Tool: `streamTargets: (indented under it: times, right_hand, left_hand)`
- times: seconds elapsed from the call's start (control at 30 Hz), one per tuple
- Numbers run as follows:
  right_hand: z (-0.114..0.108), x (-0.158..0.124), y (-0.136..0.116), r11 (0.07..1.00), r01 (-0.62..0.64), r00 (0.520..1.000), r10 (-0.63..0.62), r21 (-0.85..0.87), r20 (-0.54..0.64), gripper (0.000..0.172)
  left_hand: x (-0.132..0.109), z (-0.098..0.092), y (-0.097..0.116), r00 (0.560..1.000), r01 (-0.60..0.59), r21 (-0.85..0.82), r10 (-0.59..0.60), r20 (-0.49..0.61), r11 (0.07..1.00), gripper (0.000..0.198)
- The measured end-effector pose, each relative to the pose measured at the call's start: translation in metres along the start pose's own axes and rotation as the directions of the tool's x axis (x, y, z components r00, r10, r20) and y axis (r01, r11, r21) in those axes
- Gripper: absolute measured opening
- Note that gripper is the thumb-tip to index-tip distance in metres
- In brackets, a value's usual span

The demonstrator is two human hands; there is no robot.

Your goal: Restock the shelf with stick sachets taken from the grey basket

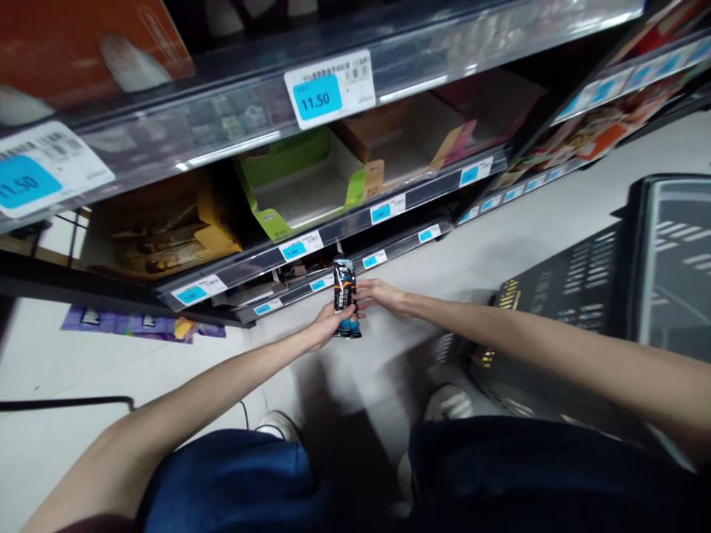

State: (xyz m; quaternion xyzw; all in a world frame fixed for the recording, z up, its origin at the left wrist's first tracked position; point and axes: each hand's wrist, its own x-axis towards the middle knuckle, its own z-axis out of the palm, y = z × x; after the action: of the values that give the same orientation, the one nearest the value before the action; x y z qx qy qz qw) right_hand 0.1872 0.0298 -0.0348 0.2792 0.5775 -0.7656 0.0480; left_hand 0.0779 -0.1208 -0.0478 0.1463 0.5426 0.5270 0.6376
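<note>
A small dark snack packet (345,296) with orange and blue print stands upright between my two hands, in front of the lowest shelf rails. My left hand (327,324) grips its lower part from the left, fingers wrapped round it. From the right, my right hand (381,295) touches the packet's upper side with its fingertips pressed together on it. Both arms reach forward over my knees in blue trousers.
Shelves (344,229) with blue price tags (318,96) rise on the left and ahead, holding open cardboard trays: a green one (294,181), a brown one (400,141). A black plastic basket (600,296) stands on the pale floor at right. Purple packets (127,323) lie under the shelf.
</note>
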Motion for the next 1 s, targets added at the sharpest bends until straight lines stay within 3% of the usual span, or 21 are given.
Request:
streamTargets:
  times: [0.1, 0.23, 0.33, 0.43, 0.63, 1.0]
  right_hand:
    - [0.004, 0.001, 0.006, 0.994, 0.077, 0.996, -0.074, 0.073, -0.049, 0.019]
    - [-0.001, 0.009, 0.012, 0.993, 0.115, 0.953, -0.1, 0.037, -0.285, 0.02]
    - [-0.009, 0.013, 0.011, 0.994, 0.105, 0.924, -0.09, 0.021, -0.371, 0.02]
    - [-0.011, 0.013, 0.009, 0.996, 0.093, 0.925, -0.079, 0.019, -0.371, 0.021]
    - [0.002, 0.009, 0.011, 0.997, 0.061, 0.942, -0.045, 0.038, -0.332, 0.021]
    - [0.004, 0.006, 0.01, 0.997, 0.038, 0.945, -0.012, 0.073, -0.328, 0.029]
  left_hand:
    - [0.005, -0.005, -0.001, 0.999, -0.031, 0.058, 0.032, -0.011, 0.998, 0.054]
    - [0.016, -0.014, -0.003, 0.991, -0.078, 0.053, 0.084, -0.106, 0.996, 0.06]
    - [0.021, -0.024, -0.003, 0.984, -0.054, 0.053, 0.062, -0.169, 0.997, 0.062]
    - [0.023, -0.031, -0.003, 0.979, -0.022, 0.125, 0.046, -0.197, 0.992, 0.062]
    - [0.023, -0.029, 0.001, 0.968, -0.216, 0.169, 0.234, -0.092, 0.962, 0.055]
    - [0.02, -0.025, 0.005, 0.975, -0.128, 0.158, 0.153, -0.159, 0.979, 0.049]
